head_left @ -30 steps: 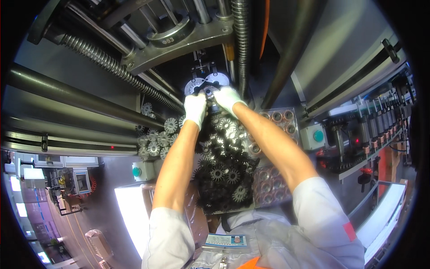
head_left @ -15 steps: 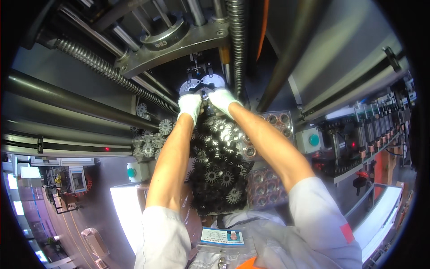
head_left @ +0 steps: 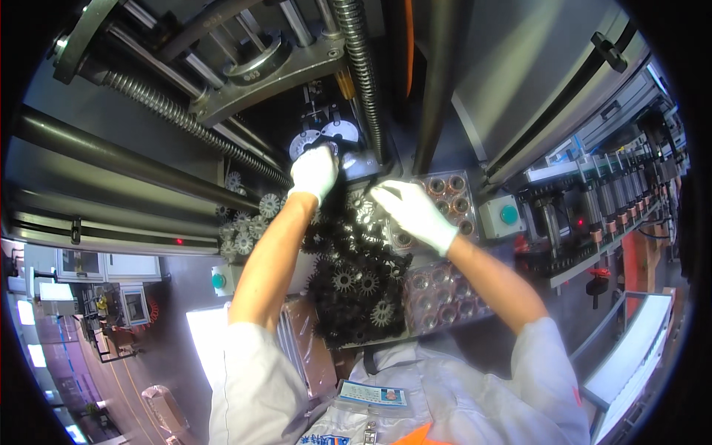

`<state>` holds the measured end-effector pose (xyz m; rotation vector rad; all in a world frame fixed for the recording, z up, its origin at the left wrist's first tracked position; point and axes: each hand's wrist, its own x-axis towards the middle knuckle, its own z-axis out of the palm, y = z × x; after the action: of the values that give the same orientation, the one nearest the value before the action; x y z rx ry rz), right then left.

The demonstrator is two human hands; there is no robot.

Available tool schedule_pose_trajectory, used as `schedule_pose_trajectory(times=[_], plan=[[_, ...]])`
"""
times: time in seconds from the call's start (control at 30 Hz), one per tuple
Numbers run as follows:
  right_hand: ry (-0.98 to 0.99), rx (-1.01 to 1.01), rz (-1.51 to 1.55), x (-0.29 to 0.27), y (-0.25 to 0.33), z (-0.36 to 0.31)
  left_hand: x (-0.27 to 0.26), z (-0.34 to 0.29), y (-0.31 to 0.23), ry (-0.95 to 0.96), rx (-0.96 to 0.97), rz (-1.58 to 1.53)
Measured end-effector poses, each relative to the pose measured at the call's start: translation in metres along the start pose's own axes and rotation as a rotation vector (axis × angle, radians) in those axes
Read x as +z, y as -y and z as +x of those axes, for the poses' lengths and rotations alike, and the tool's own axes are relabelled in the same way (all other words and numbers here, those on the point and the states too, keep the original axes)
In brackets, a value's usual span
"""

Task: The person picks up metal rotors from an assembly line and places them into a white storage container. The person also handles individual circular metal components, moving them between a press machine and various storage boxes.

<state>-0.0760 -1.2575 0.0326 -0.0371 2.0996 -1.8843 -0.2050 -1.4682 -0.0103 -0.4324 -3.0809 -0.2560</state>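
Both my hands wear white gloves. My left hand (head_left: 315, 173) is at the machine's fixture, against two pale round discs (head_left: 340, 131). Its fingers are bent round something dark at the front of the discs, mostly hidden by the glove. To the right and nearer, my right hand (head_left: 412, 211) is over the edge of a heap of toothed metal cores (head_left: 367, 282). Its fingers stretch left toward the cores, and nothing shows in them. Beneath and beside that hand stands a clear tray of copper-coloured rings (head_left: 449, 194).
A press with a thick plate (head_left: 278, 85), rods and a spring (head_left: 362, 81) overhangs the fixture. More toothed cores (head_left: 245, 236) lie on the left. Green buttons on boxes stand left (head_left: 219, 281) and right (head_left: 508, 215). A second ring tray (head_left: 443, 295) is nearer me.
My right hand has left the fixture and moved right and toward me, to the heap's edge. My left hand stays at the discs. The whole view has shifted slightly.
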Motion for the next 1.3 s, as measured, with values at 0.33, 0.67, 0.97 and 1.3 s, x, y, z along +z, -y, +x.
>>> schedule_pose_trajectory(times=[0.33, 0.67, 0.97, 1.3], plan=[[-0.231, 0.114, 0.058, -0.057, -0.03, -0.121, -0.017, 0.011, 0.01, -0.032, 0.027, 0.031], [-0.062, -0.119, 0.221, -0.049, -0.034, -0.166, -0.116, -0.173, -0.11, 0.368, -0.424, -1.524], [0.266, -0.098, 0.537, -0.034, -0.023, -0.214, -0.08, -0.314, -0.21, 0.284, -0.639, -2.082], [0.346, -0.302, 0.198, -0.021, -0.052, -0.27, -0.045, -0.407, -0.248, -0.014, -0.57, -2.058]])
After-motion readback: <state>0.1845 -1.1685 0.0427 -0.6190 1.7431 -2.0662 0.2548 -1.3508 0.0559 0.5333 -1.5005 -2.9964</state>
